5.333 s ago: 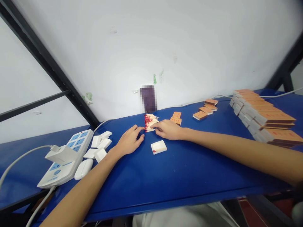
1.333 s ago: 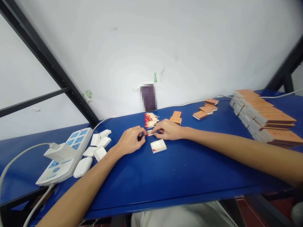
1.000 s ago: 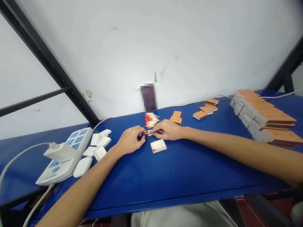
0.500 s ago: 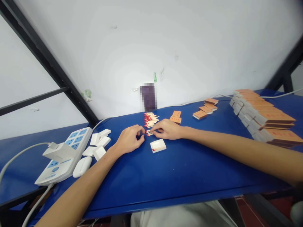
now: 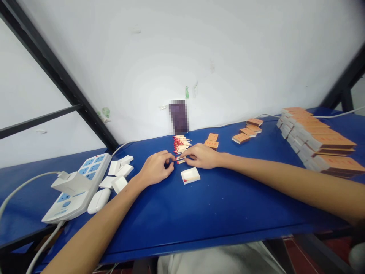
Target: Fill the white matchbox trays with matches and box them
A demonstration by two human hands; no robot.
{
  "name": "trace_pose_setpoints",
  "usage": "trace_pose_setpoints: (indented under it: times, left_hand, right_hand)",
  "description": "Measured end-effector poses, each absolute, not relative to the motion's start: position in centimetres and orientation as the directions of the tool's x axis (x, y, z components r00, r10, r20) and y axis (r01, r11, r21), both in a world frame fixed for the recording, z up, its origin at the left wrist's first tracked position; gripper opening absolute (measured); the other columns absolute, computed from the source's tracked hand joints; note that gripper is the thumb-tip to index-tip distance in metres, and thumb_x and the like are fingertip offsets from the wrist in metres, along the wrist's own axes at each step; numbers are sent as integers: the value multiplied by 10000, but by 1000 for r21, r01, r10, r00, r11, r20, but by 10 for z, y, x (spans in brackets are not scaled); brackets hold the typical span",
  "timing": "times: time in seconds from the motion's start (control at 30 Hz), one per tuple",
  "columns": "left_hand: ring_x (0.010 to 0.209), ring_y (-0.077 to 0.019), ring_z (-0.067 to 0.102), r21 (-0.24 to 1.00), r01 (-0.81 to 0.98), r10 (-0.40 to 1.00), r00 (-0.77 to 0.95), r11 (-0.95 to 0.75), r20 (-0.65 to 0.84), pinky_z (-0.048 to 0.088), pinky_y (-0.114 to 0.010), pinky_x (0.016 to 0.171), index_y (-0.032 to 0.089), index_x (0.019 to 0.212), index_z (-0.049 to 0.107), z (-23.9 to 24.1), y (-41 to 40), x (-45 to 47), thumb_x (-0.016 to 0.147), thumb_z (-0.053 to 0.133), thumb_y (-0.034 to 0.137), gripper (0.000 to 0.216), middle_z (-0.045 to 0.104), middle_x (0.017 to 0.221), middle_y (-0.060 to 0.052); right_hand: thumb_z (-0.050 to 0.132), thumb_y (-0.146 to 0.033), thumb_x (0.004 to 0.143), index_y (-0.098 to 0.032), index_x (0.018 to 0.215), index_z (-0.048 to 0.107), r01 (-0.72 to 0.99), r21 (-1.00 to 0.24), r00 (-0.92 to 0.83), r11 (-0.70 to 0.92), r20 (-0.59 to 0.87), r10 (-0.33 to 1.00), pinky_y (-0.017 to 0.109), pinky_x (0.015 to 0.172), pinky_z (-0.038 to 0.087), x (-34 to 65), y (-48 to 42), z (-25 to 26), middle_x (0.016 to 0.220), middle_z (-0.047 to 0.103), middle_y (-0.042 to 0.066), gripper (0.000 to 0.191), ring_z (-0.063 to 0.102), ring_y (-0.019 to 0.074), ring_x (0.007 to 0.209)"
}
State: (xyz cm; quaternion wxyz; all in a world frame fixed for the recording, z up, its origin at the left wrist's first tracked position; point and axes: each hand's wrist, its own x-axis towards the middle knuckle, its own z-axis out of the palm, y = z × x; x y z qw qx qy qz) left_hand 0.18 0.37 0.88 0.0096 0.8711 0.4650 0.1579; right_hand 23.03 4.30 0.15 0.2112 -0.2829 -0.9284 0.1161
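A pile of red-tipped matches (image 5: 180, 143) lies near the back of the blue table (image 5: 199, 213). My left hand (image 5: 156, 168) and my right hand (image 5: 201, 156) meet just in front of the pile. Both pinch a small bundle of matches (image 5: 179, 160) between their fingertips, the left at the red tips, the right at the wooden ends. A white open matchbox tray (image 5: 190, 175) with a few matches in it lies just in front of my right hand.
Several empty white trays (image 5: 119, 174) lie at the left beside a white power strip (image 5: 77, 186) and a white earbud case (image 5: 98, 200). Orange matchbox sleeves (image 5: 212, 140) and more matchboxes (image 5: 246, 133) lie behind. Tall stacks of boxes (image 5: 316, 140) stand at the right.
Both hands have drawn a few matches out of the pile toward me and closed their fingertips on them. The tray has hardly moved.
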Motion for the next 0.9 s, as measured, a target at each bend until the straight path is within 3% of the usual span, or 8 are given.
trace_pose_setpoints:
  times: [0.4,0.9]
  left_hand:
    - [673,-152,543,137,847,838,462,-514,290,373,-278,624,220,978,649,8,6,0,844,491,226,208,572,745,6]
    - [685,-155,550,137,831,826,490,-539,278,389,-278,633,226,993,669,8,5,1,846,487,225,234,579,758,-2]
  right_hand:
    - [526,-227,872,-173,974,726,468,-322,-763,823,323,560,242,646,350,231,43,2,760,690,30,231,558,129,649]
    - [529,-230,876,-173,1015,733,457,-334,-761,825,333,556,243,654,372,231,44,1,803,718,45,253,602,141,688]
